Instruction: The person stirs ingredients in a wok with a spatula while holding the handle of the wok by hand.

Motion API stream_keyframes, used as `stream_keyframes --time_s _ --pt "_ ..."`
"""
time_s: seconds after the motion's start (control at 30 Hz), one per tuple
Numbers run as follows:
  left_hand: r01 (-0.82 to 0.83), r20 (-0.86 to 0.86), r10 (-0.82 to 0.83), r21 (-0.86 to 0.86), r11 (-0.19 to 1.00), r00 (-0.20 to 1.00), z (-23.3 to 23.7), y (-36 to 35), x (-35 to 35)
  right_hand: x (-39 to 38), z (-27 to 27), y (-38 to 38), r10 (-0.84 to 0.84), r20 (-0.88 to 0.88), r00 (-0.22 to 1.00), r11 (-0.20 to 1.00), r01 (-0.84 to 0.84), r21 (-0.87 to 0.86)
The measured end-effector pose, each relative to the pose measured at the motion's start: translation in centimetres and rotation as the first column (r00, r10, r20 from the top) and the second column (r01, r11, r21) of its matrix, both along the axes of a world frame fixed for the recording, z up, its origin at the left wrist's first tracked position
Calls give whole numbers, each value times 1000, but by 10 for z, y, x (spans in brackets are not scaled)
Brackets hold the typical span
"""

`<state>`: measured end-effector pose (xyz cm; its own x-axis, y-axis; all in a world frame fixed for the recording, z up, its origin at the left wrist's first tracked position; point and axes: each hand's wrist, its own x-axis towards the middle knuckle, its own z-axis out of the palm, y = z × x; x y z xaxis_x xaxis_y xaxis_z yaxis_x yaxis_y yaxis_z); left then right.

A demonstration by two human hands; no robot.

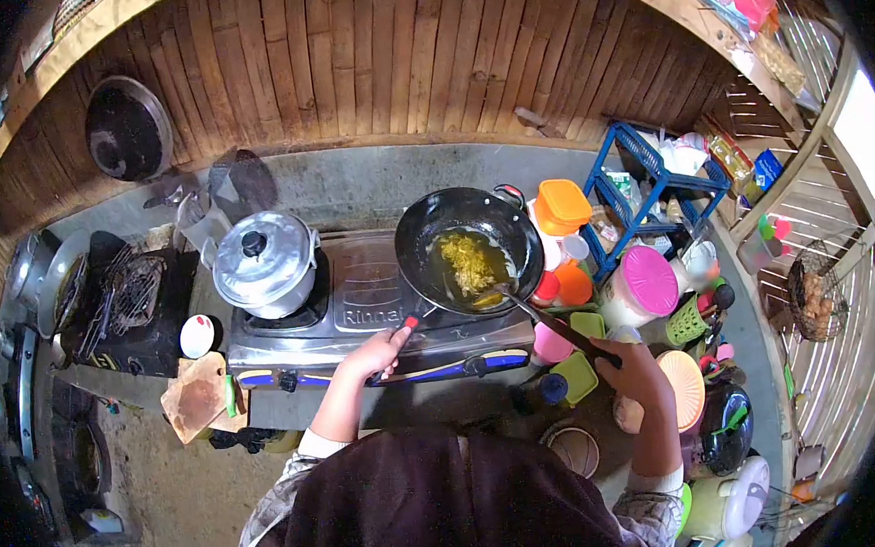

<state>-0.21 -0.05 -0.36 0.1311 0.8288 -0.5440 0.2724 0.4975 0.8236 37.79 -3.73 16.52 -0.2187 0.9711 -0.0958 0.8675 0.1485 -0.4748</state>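
A black wok [417,237] sits on the right burner of the two-burner gas stove [363,288]. Yellow shredded or crumbly food [465,262] lies in oil at its bottom. My left hand [375,358] is closed around the wok's long handle, whose red collar [410,322] shows just past my fingers. In my right hand [642,373] is a spatula [561,328] with a dark handle, reaching over the wok's near right rim. Its tip touches the edge of the food. On the left burner stands a lidded aluminium pot [265,264].
Right of the stove crowd plastic containers, including an orange-lidded tub [562,206] and a pink-lidded jar [648,279], below a blue rack [643,186]. A wooden board [195,397] with a green-handled knife [230,395] lies left. Eggs fill a wire basket [815,301] at far right.
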Motion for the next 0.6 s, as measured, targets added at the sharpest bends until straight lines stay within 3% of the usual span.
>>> stream_keyframes --time_s 0.3,0.6 --pt "21 -18 -21 16 1000 1000 5 0 -2 14 14 -2 72 57 996 995 -76 62" --pt "13 -3 -13 3 1000 1000 6 -1 -1 15 -5 5 90 44 995 989 -95 109"
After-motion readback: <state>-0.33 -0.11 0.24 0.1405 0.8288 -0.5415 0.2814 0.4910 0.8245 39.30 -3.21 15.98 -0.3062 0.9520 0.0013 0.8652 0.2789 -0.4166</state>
